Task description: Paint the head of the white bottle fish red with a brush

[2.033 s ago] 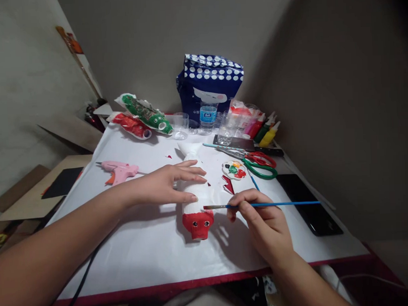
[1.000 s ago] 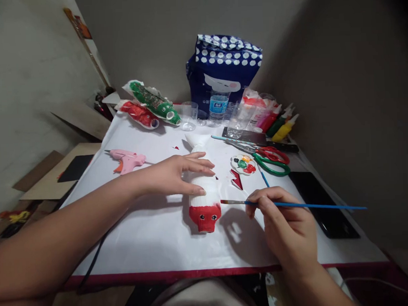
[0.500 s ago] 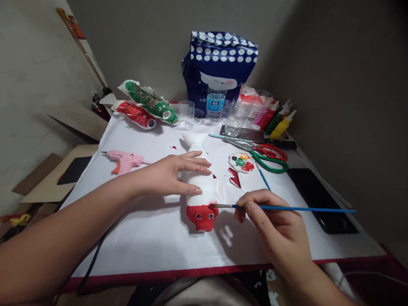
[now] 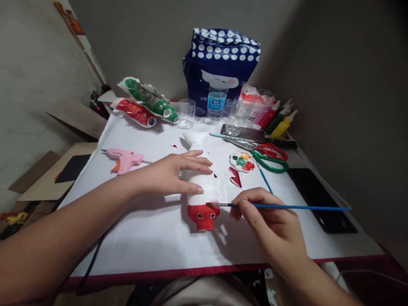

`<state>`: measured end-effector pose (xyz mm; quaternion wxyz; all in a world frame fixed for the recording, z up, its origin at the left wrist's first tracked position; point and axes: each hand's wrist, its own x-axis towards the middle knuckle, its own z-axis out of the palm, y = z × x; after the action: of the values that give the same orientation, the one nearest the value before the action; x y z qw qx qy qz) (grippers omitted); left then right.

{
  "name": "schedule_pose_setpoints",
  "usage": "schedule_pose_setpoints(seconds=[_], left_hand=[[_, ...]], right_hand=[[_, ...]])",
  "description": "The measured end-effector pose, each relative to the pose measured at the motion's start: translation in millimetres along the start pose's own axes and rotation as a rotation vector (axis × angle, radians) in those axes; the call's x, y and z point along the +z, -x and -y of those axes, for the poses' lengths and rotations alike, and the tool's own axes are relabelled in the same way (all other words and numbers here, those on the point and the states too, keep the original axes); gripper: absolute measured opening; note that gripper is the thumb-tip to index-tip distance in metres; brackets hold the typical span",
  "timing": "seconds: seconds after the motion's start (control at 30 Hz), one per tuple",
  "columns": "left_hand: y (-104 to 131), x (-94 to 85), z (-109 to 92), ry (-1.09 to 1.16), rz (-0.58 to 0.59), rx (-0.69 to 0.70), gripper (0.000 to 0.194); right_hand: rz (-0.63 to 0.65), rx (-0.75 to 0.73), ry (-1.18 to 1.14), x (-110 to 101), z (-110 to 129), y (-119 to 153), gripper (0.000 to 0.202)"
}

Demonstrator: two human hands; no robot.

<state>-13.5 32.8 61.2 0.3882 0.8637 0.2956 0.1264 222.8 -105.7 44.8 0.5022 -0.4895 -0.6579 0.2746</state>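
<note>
The white, ribbed fish-shaped figure with a red-painted head [image 4: 203,198] lies on the white-covered bench [image 4: 144,250], partly under the left grip [image 4: 178,172]. Its long axis runs nearly straight away from the person: the red snout, with two black-and-white eyes, points toward the person on the near side of that grip, and the flared white tail lies beyond the fingers. The left grip is spread over the body's middle, thumb apart from the fingers.

The right grip [image 4: 271,222], to the right of the head, pinches a slim blue-handled paintbrush [image 4: 294,207] between thumb and fingers near its metal collar. The brush lies crosswise to the figure, bristles leftward at the border of red and white.

Beyond the right grip sit a white flower-shaped palette with coloured paints [image 4: 240,170] and green-handled scissors [image 4: 272,171]; to its right lies a flat black glossy slab [image 4: 323,202]. A pink glue gun [image 4: 125,160] rests left of the left grip.
</note>
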Motion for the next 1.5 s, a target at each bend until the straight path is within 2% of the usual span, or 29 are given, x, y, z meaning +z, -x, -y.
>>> schedule_pose_setpoints(seconds=[0.57, 0.87, 0.97, 1.1, 1.5], left_hand=[[-1.2, 0.9, -1.1, 0.012, -0.008, -0.001, 0.050], [-0.7, -0.1, -3.1, 0.017, -0.007, -0.019, 0.049], [-1.0, 0.1, -3.2, 0.015, -0.003, -0.027, 0.049], [-1.5, 0.4, -2.6, 0.015, -0.006, -0.021, 0.048], [-1.8, 0.4, -1.5, 0.022, -0.002, -0.012, 0.048]], right_hand=[[0.026, -0.102, 0.096, 5.8, 6.4, -6.2, 0.019], [0.034, -0.176, 0.181, -1.7, 10.4, -8.3, 0.019], [0.027, -0.154, 0.198, -5.5, 9.5, -8.0, 0.019], [0.089, -0.169, 0.149, -8.5, 9.6, -10.2, 0.018], [0.110, -0.169, 0.190, -13.6, 9.8, -15.1, 0.019]])
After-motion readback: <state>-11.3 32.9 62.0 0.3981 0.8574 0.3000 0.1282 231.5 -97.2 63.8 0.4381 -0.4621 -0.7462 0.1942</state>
